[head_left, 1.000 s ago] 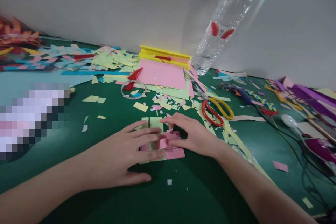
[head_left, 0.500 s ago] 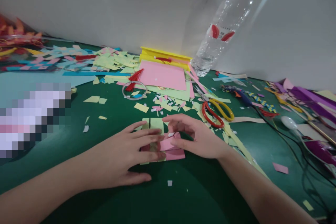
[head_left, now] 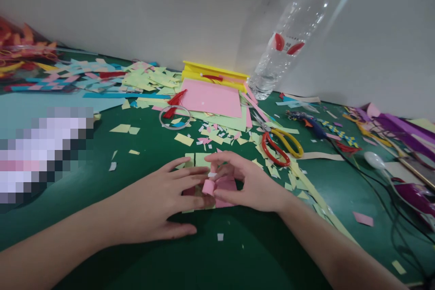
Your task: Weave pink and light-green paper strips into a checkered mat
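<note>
My left hand (head_left: pixel 166 197) lies spread, palm down, with its fingers over pink and pale green paper strips (head_left: pixel 203 159) laid on the table. My right hand (head_left: pixel 246 181) is closed, its thumb and fingers pinching a pink paper strip (head_left: pixel 208 187) whose end curls back toward the left fingertips. A small white scrap (head_left: pixel 212 175) sits by the right fingers. More pink paper (head_left: pixel 224 204) shows below the right hand. The fingers hide much of the strips.
Beyond my hands are scissors (head_left: pixel 277 145), a clear ring (head_left: pixel 174 118) and pink paper sheets (head_left: pixel 212 97). A plastic bottle (head_left: pixel 288 41) leans on the wall. Paper scraps (head_left: pixel 149 77) lie at the back left, a glue gun (head_left: pixel 312 129) at the right.
My right hand has shifted slightly left, folding the pink strip back so its end curls toward my left fingers. My left hand stays spread in place.
</note>
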Demonstrator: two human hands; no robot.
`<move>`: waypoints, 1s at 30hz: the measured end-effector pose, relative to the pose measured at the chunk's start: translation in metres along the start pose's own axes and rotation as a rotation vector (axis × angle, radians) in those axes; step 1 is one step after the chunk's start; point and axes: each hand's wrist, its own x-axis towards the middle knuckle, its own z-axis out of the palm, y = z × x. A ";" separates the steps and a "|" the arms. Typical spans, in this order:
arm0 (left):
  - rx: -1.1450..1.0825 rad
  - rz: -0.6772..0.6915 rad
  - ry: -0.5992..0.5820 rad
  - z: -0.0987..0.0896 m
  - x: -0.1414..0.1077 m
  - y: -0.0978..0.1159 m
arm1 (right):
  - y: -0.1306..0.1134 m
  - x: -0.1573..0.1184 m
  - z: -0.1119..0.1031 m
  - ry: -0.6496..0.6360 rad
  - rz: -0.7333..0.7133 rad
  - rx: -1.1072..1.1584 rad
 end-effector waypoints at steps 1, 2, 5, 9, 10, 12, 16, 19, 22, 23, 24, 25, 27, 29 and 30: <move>-0.005 -0.001 0.002 0.000 0.000 0.000 | 0.000 0.000 0.001 0.001 0.002 0.007; -0.009 -0.003 0.004 0.001 0.000 0.000 | -0.001 0.001 0.002 -0.002 0.003 0.018; -0.009 -0.008 0.006 0.002 -0.001 0.000 | -0.001 0.001 0.003 -0.019 0.004 0.062; -0.012 0.000 0.010 0.001 -0.001 0.000 | -0.003 0.001 0.003 -0.057 -0.026 0.145; -0.013 0.003 0.004 0.001 -0.001 0.000 | -0.003 0.001 0.002 -0.069 -0.034 0.159; -0.011 0.009 -0.006 0.000 -0.001 0.000 | -0.004 0.001 0.002 -0.087 -0.045 0.178; 0.006 0.011 0.012 0.001 -0.002 -0.001 | -0.003 0.000 0.001 -0.098 -0.040 0.167; 0.008 0.012 0.029 0.002 -0.004 -0.002 | -0.002 0.000 0.000 -0.100 -0.033 0.147; 0.004 0.006 0.035 0.002 -0.004 -0.001 | -0.002 0.000 0.000 -0.092 -0.024 0.138; 0.001 0.000 0.035 0.001 -0.003 -0.001 | -0.001 0.000 0.000 -0.088 -0.022 0.134; -0.002 -0.006 0.034 0.001 -0.003 0.000 | -0.001 0.001 0.000 -0.084 -0.020 0.130; -0.007 -0.011 0.029 0.001 -0.003 0.000 | -0.001 0.001 0.000 -0.076 -0.020 0.123; -0.014 -0.021 0.017 0.000 -0.003 0.001 | -0.002 0.002 -0.001 -0.030 -0.021 0.079; -0.020 -0.024 0.006 -0.001 -0.003 0.001 | -0.003 0.002 -0.003 0.048 0.009 -0.019; -0.022 -0.024 0.003 0.000 -0.003 0.001 | -0.004 0.002 -0.005 0.089 0.042 -0.081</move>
